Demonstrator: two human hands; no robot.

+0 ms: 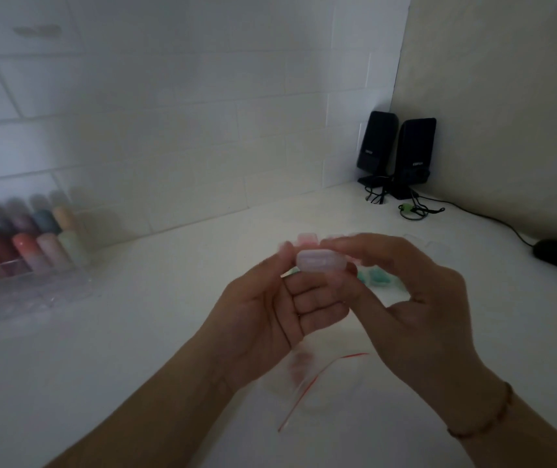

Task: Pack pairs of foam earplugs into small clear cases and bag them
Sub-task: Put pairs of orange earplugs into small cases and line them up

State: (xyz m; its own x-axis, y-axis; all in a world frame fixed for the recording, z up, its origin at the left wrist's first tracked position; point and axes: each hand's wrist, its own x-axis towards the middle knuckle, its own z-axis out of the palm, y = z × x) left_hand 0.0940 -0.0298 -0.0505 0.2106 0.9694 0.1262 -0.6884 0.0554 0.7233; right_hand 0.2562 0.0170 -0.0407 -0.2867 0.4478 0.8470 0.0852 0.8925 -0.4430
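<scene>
Dim white worktop (135, 332); both hands — left (270, 309), right (405, 298) — pinch small clear case (316, 261) above bag (304, 383), likely pressing shut.

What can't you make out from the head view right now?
- Contents of the small clear case: motion blur, and fingers of the left hand and right hand cover its ends.
- Green earplugs: mostly behind the right hand.
- Zip bag: blurred, contents unclear.
- Organizer: blurred, cut by left edge.
</scene>
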